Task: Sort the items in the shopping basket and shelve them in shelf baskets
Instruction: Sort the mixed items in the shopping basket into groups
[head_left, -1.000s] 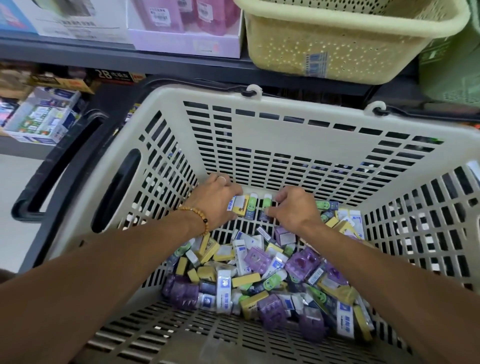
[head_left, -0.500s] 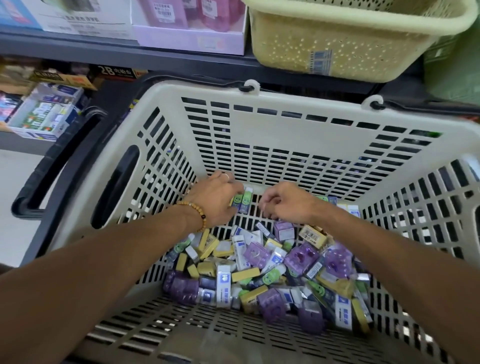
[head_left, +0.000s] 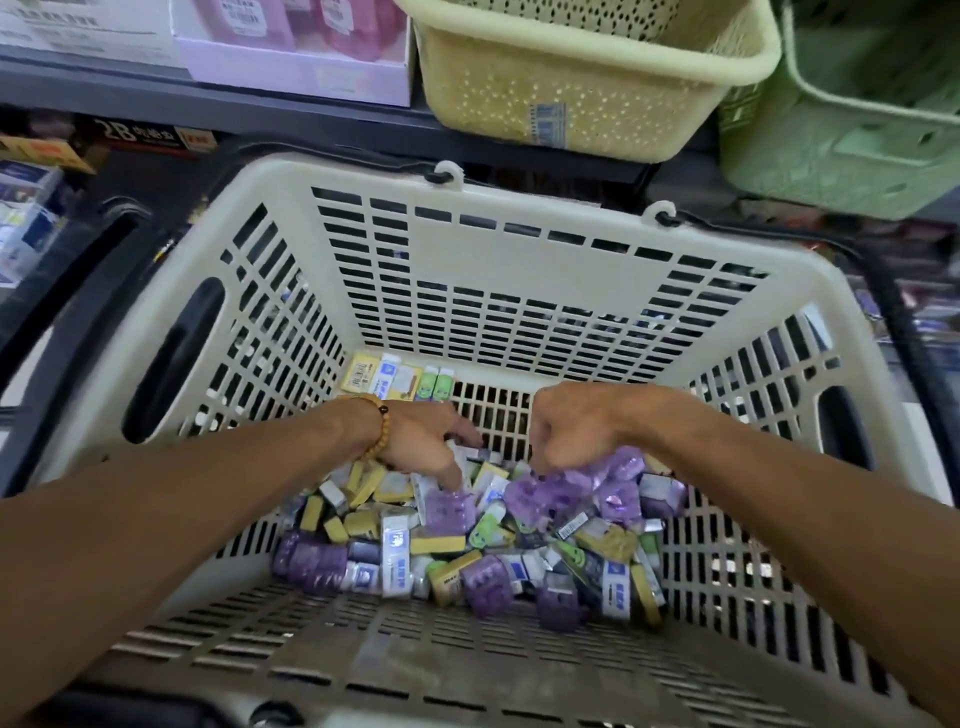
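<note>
Two bare hands dig into a heap of small packaged items (head_left: 467, 530) lying on the floor of a cream slotted shopping basket (head_left: 530, 260). The left hand (head_left: 426, 441), a beaded bracelet (head_left: 382, 423) at its wrist, reaches fingers-down into white and yellow packs; whether it has pinched one cannot be told. The right hand (head_left: 566, 428), just beside it, has its fingers curled down onto purple packets (head_left: 550, 493), though a firm hold is not clear. Beyond the left hand's fingertips, a short row of sorted packs (head_left: 400, 376), yellow, white and green, stands against the far wall, which suggests sorting has only begun: most of the heap remains mixed. Above and beyond both hands, a yellow shelf basket (head_left: 587, 88) and a green shelf basket (head_left: 857, 119) wait on the shelf; what they hold is out of sight. Beyond the left forearm, a shelf tag (head_left: 140, 136) reads "2B"; the packs' own print is too blurred to read.
</note>
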